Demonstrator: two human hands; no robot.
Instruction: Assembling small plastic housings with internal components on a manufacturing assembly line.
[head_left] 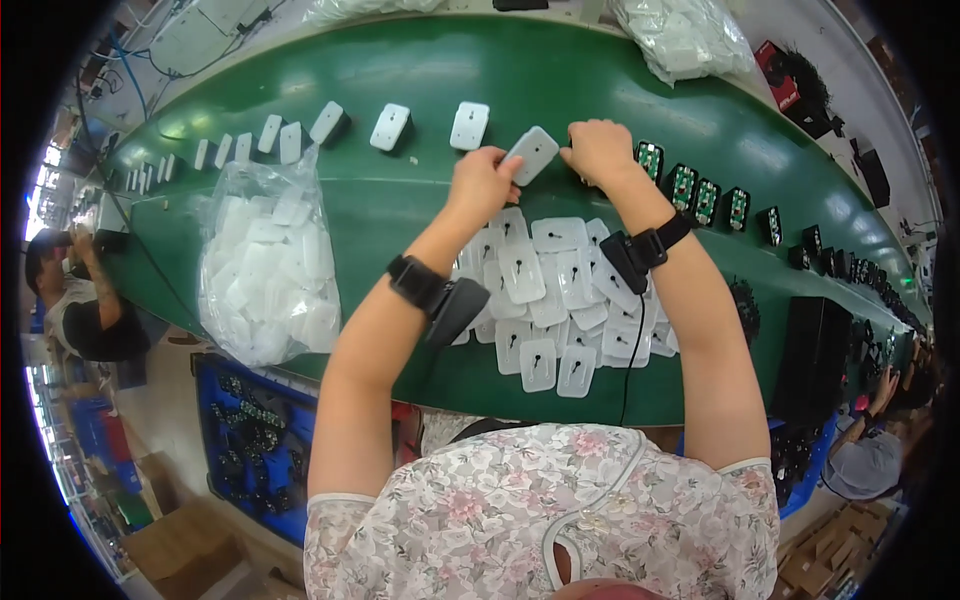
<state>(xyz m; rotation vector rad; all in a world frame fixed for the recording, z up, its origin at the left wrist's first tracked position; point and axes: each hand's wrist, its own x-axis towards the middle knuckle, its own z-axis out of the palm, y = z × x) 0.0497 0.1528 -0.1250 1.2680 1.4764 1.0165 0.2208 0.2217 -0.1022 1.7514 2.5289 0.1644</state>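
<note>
My left hand (pixel 481 184) pinches the near left edge of a white rounded-rectangle plastic cover (pixel 535 153), tilted above the green table. Just right of it, my right hand (pixel 600 152) is closed with fingers curled; whatever is in it is hidden. Beside that hand lies a black case with a green circuit board (pixel 649 160), first in a row of similar ones. A spread of loose white covers (pixel 520 268), each with a small dark piece in the middle, lies below my hands. White-topped units (pixel 470 126) stand in a line to the left.
A clear bag of white covers (pixel 265 265) rests on the table at left. A tall black box (pixel 812 360) stands at right. Blue bins (pixel 225 470) sit below the table edge. A cable hangs from my right wrist strap (pixel 645 250). Other people work at both sides.
</note>
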